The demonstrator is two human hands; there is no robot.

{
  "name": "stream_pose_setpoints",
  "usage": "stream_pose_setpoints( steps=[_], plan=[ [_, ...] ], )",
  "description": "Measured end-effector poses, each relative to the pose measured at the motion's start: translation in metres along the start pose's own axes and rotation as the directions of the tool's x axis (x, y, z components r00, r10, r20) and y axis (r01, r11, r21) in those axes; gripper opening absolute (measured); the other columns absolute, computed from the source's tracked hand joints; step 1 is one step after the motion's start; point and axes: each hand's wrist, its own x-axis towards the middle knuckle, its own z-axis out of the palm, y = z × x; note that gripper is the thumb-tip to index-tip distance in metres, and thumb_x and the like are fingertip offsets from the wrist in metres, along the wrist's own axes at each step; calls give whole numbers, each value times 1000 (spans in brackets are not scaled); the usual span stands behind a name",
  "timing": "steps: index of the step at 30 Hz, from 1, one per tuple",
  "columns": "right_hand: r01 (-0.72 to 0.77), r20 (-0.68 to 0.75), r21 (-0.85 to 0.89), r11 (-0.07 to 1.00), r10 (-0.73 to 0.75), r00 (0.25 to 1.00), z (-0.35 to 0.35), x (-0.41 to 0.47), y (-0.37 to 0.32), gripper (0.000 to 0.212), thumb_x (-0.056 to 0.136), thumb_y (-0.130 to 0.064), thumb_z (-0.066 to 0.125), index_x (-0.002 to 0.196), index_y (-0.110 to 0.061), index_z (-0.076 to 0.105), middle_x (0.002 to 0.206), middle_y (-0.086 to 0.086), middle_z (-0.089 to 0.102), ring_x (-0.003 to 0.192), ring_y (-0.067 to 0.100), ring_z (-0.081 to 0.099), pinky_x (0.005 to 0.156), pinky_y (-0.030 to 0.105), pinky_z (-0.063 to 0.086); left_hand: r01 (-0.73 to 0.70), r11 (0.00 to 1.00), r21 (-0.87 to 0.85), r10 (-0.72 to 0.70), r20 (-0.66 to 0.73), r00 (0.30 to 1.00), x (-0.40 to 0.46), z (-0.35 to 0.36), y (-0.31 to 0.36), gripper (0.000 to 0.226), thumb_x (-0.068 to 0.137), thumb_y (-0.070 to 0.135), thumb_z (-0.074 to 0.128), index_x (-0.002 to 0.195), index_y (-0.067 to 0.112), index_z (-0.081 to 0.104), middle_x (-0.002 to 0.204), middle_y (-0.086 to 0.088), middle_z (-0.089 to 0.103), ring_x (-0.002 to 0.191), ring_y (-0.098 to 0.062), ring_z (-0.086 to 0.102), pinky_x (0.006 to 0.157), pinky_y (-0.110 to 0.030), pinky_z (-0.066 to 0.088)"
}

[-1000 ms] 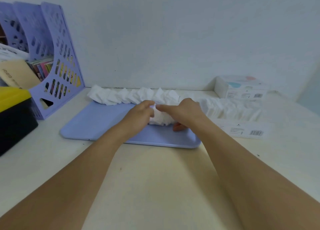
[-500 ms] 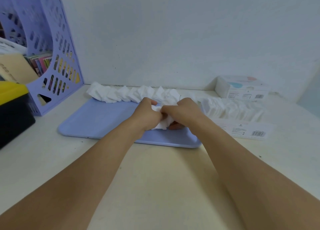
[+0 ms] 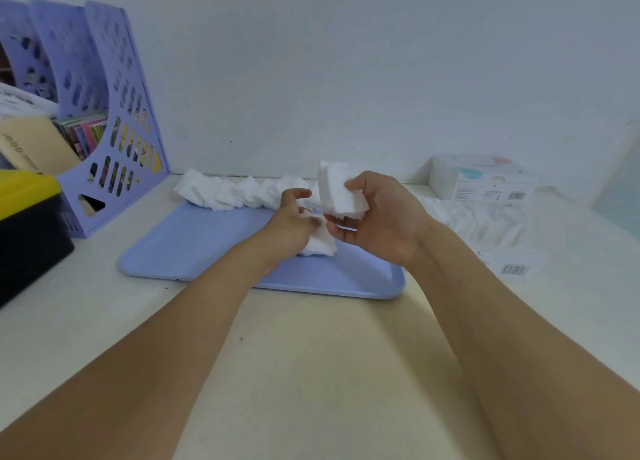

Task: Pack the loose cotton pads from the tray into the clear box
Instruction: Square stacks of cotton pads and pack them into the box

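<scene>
My right hand [image 3: 377, 220] grips a white stack of cotton pads [image 3: 341, 191], lifted above the lilac tray [image 3: 207, 245]. My left hand [image 3: 291, 220] sits just left of it, thumb raised and fingers touching a small pile of pads [image 3: 320, 245] on the tray. A long row of loose pads [image 3: 242, 193] lies along the tray's far edge. To the right stands the clear box [image 3: 512, 269] with a barcode label, and a row of pads [image 3: 474, 220] lies inside it.
A purple magazine file [image 3: 114, 113] with books stands at the back left. A black box with a yellow lid [image 3: 27, 224] sits at the left edge. A white carton [image 3: 485, 182] rests against the wall behind the clear box.
Both hands were pressed together on a clump of pads on the tray. My right hand has now lifted a stack out of it, and my left hand has loosened over the small pile.
</scene>
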Motion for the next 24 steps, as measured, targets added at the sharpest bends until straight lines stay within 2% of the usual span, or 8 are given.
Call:
stream_pose_setpoints(
  steps=[4, 6, 10, 14, 17, 19, 21, 24],
  plan=[
    [52, -56, -58, 997, -55, 997, 0, 3, 3, 20, 92, -9, 54, 110, -7, 62, 96, 14, 65, 81, 28, 61, 70, 33, 52, -161, 985, 60, 171, -254, 952, -10, 6, 7, 26, 105, 32, 43, 127, 21, 51, 123, 2, 55, 115, -17, 53, 86, -25, 41],
    [108, -72, -111, 988, -116, 991, 0, 6, 4, 18, 92, -9, 56, 108, -9, 64, 99, 13, 65, 82, 25, 61, 70, 31, 54, -266, 964, 2, 250, -343, 905, -16, 8, 14, 45, 102, 52, 41, 130, 19, 53, 124, 7, 57, 115, -12, 53, 90, -22, 38],
    [235, -7, -227, 945, -243, 970, 11, 6, 12, 16, 94, -11, 51, 98, -9, 67, 92, 4, 71, 90, 19, 67, 77, 33, 56, -152, 932, -328, 101, -168, 981, -21, 21, 23, 70, 78, 68, 50, 132, 25, 53, 120, 7, 67, 112, -11, 64, 101, -38, 50],
    [223, 87, -360, 906, -206, 975, 27, 1, 19, 40, 92, -40, 54, 110, -8, 69, 114, 7, 72, 113, 21, 65, 102, 40, 46, -70, 883, -464, 2, -147, 989, -19, 25, 17, 56, 93, 60, 48, 132, 21, 57, 115, 7, 73, 106, -9, 69, 100, -39, 53],
    [331, 156, -730, 598, -326, 932, 23, -6, 14, 67, 94, -39, 60, 154, -22, 36, 160, 0, 35, 147, 16, 32, 114, 33, 31, -53, 821, -568, 37, -40, 999, -22, 15, 18, 33, 106, 37, 44, 125, 19, 64, 110, 8, 76, 99, -3, 72, 90, -32, 56],
    [489, 326, -815, 312, -451, 831, 17, -13, 5, 99, 80, -33, 72, 160, -31, 14, 166, -7, 14, 152, 14, 14, 115, 31, 26, -59, 824, -563, 97, 37, 995, -25, 6, 19, 34, 106, 34, 46, 131, 15, 61, 123, -2, 72, 111, -14, 70, 97, -41, 54],
    [554, 479, -831, 48, -442, 758, 11, -17, -1, 111, 70, -27, 80, 160, -32, 16, 166, -4, 13, 152, 17, 10, 112, 29, 25, -55, 872, -486, 120, 104, 987, -28, 0, 23, 35, 105, 33, 50, 133, 14, 61, 125, -5, 71, 115, -21, 68, 97, -46, 55],
    [468, 520, -854, -225, -381, 764, 8, -15, 1, 114, 69, -21, 82, 161, -24, 15, 160, 0, 27, 147, 21, 23, 105, 31, 38, -55, 913, -404, 125, 149, 981, -30, 3, 28, 32, 102, 28, 53, 126, 10, 65, 114, -8, 73, 108, -27, 69, 85, -44, 55]
  ],
)
